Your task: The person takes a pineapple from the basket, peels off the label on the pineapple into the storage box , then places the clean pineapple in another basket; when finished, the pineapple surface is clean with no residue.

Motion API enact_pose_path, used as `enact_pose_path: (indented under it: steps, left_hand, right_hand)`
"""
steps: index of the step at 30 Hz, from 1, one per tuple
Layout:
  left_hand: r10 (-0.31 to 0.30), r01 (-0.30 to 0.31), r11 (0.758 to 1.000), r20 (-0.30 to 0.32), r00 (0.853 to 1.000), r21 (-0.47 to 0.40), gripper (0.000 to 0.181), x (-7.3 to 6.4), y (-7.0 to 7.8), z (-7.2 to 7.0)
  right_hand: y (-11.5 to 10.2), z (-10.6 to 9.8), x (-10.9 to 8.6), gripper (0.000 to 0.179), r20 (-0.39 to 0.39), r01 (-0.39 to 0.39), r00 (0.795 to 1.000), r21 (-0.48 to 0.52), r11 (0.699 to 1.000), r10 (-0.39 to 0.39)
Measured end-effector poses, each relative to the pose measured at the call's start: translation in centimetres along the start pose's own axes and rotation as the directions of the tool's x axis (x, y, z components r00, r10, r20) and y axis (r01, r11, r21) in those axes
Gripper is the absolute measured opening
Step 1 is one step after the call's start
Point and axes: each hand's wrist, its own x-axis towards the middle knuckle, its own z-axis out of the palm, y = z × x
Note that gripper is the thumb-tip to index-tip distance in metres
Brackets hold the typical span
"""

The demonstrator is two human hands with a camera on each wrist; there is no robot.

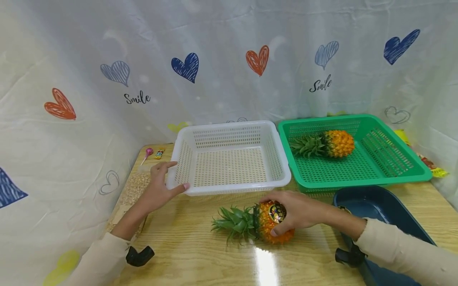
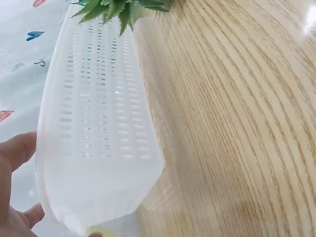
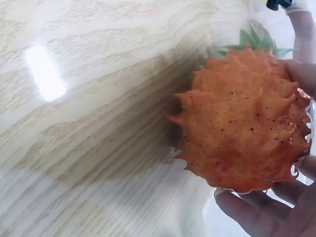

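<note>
A small orange pineapple [image 1: 264, 222] with a green leafy crown [image 1: 234, 224] and a dark round label lies on its side, crown toward the left. My right hand [image 1: 298, 210] grips its body from above, thumb on the near side and fingers over the far side. In the right wrist view the spiky base of the pineapple [image 3: 242, 123] sits between thumb and fingers, close over the wood. My left hand [image 1: 162, 190] holds the near left corner of a white plastic basket [image 1: 232, 186], its thumb on the front rim. The left wrist view shows fingers [image 2: 19, 150] at the rim.
A green basket [image 1: 358, 182] at the back right holds another pineapple [image 1: 338, 143]. In front of it stands a dark blue tub [image 1: 404, 214], partly under my right forearm. A lollipop [image 1: 148, 151] and a small wrapped candy [image 1: 159, 154] lie at the back left. A curtain hangs behind.
</note>
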Motion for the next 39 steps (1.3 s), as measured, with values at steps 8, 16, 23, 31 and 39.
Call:
enact_pose_path:
  steps: [8, 16, 23, 31, 39]
  left_hand:
    - [0.048, -0.052, 0.997, -0.063, 0.997, -0.061, 0.081, -1.1, 0.9, -0.9]
    - [0.160, -0.168, 0.979, -0.072, 0.984, -0.117, 0.074, -2.6, 2.1, -0.6]
    - [0.346, -0.337, 0.925, 0.019, 0.938, -0.177, 0.068, -3.7, 3.9, 1.0]
    - [0.426, -0.378, 0.887, 0.158, 0.891, -0.264, 0.066, -4.3, 5.2, 3.5]
    - [0.434, -0.358, 0.885, 0.248, 0.866, -0.297, 0.066, -4.5, 5.9, 5.6]
  right_hand:
    - [0.4, 0.1, -0.1, 0.078, -0.016, 0.039, 0.999, 0.003, 0.999, -0.039]
    - [0.5, 0.3, -0.1, 0.080, -0.010, 0.025, 1.000, 0.044, 0.999, -0.025]
    - [0.5, 0.4, -0.1, 0.081, -0.005, 0.036, 0.999, 0.080, 0.996, -0.035]
    - [0.7, 0.5, -0.1, 0.080, -0.016, 0.059, 0.998, 0.057, 0.997, -0.058]
    - [0.8, 0.7, -0.1, 0.079, -0.026, 0.069, 0.997, 0.048, 0.996, -0.068]
